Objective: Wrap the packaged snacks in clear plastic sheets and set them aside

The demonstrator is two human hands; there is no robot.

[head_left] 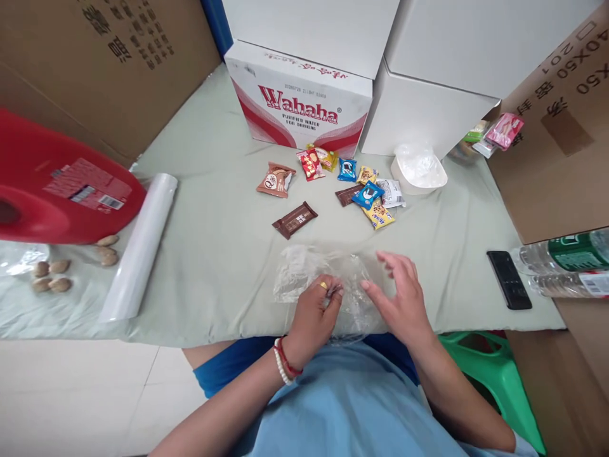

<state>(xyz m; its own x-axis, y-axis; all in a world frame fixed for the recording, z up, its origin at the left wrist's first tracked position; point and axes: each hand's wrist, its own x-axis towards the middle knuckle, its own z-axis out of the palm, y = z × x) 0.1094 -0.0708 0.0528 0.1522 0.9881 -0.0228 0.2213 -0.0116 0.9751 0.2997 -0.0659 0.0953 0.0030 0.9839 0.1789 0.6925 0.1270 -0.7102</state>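
A clear plastic bag point(302, 270) lies crumpled at the table's front edge. My left hand point(316, 311) is closed on it, thumb and fingers pinched together. Beside it on the right, my right hand point(399, 292) has its fingers apart, next to the bag's thin film; whether a fingertip touches the film I cannot tell. Beyond the hands lie a brown wrapped bar point(295, 220), a brown snack packet point(276, 179) and a red packet point(311, 164). A blue packet point(368, 195) rests on a small pile with a yellow packet point(379, 214) and a white packet point(391, 193).
A white bowl point(419, 181) lined with plastic stands behind the packets. The Wahaha carton point(304, 105) closes off the back. On the left are a red jug point(61, 184), a plastic roll point(143, 247) and several walnuts point(59, 284). A phone point(509, 279) and bottles point(575, 252) lie right.
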